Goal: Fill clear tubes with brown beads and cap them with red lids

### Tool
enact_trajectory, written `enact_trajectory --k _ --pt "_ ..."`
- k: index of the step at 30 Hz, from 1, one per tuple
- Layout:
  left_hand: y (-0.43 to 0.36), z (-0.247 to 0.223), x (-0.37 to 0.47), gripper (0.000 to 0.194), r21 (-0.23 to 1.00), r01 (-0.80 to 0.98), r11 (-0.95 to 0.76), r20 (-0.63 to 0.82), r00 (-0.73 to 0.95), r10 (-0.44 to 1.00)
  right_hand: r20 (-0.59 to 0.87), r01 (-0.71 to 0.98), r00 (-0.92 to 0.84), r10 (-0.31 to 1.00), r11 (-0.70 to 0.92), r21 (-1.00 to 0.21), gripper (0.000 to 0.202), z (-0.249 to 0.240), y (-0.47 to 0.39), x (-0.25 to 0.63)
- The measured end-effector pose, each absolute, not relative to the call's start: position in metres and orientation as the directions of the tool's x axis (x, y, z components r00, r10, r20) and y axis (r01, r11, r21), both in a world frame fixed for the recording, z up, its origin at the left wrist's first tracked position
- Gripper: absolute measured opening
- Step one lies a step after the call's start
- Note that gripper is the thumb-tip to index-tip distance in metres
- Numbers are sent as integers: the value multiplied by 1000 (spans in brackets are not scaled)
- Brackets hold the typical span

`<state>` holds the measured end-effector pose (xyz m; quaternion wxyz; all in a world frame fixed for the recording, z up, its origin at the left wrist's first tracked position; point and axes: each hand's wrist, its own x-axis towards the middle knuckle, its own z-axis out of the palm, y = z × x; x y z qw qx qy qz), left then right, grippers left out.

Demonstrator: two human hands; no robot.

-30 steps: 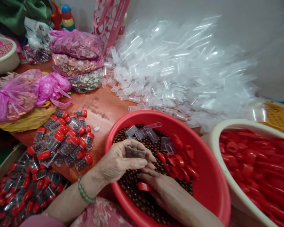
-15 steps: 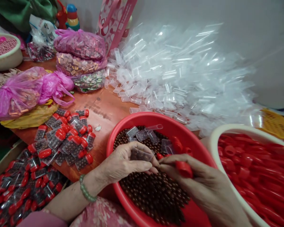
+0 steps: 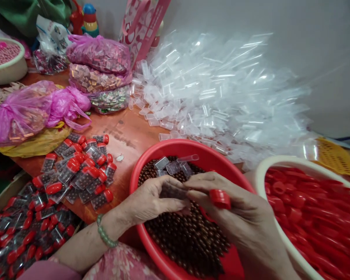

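My left hand (image 3: 151,200), with a green bead bracelet at the wrist, is closed around a small clear plastic container (image 3: 172,191) that looks filled with dark pellets. The fingertips of my right hand (image 3: 242,210) meet the container's right end. A red cap (image 3: 220,199) is held among the fingers of that hand. Both hands are over a red basin (image 3: 160,146) of shiny brown pellets (image 3: 183,237). A few clear empty containers (image 3: 173,168) lie on the pellets at the back. My fingers partly hide the held container.
Right of the basin stands a cream tub (image 3: 261,175) of red caps (image 3: 306,221). Behind is a heap of clear containers (image 3: 210,93). Capped, filled containers (image 3: 87,171) lie at left, with more in a box (image 3: 26,229) below. Pink bags (image 3: 99,54) sit further back.
My right hand has moved left and up, bringing its fingertips against the end of the container, the red cap still in it. My left hand has barely moved.
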<state>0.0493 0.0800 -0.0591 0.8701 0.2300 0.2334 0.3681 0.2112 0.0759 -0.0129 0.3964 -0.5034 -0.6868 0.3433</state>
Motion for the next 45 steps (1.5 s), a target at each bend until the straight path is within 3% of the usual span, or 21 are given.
enact_trajectory --k 2,7,11,14,23,26,31,34,38,40,45 --pt "81 -60 48 41 569 -542 619 -224 622 750 130 432 -73 989 149 -890 5 -14 77 217" --pt "85 -66 45 50 446 -588 675 -201 669 716 -212 345 2 977 -200 -917 41 -18 78 233" --pt "88 -68 45 67 386 -589 709 -216 690 691 -289 207 54 956 -293 -933 46 -23 76 236" --pt "88 -68 46 73 391 -592 705 -224 681 697 -249 206 64 966 -257 -944 41 -28 75 236" --pt "89 -69 46 76 395 -578 714 -258 676 690 16 417 94 995 -24 -909 21 -18 58 226" --pt "88 -69 47 76 399 -575 714 -270 670 691 105 465 16 994 85 -881 15 -21 51 225" --pt "87 -65 47 58 432 -581 689 -272 645 714 231 524 -126 965 263 -810 16 -27 46 225" --pt "85 -60 48 47 514 -556 653 -274 616 739 255 546 -162 953 302 -781 15 -23 46 225" --pt "83 -55 50 47 647 -500 576 -296 532 794 202 535 -223 954 293 -793 8 -15 50 225" --pt "82 -56 52 44 680 -504 533 -286 488 825 140 503 -194 971 221 -835 14 -14 51 225" --pt "82 -59 54 37 718 -535 446 -244 406 881 9 282 113 994 -23 -959 31 -19 47 222"
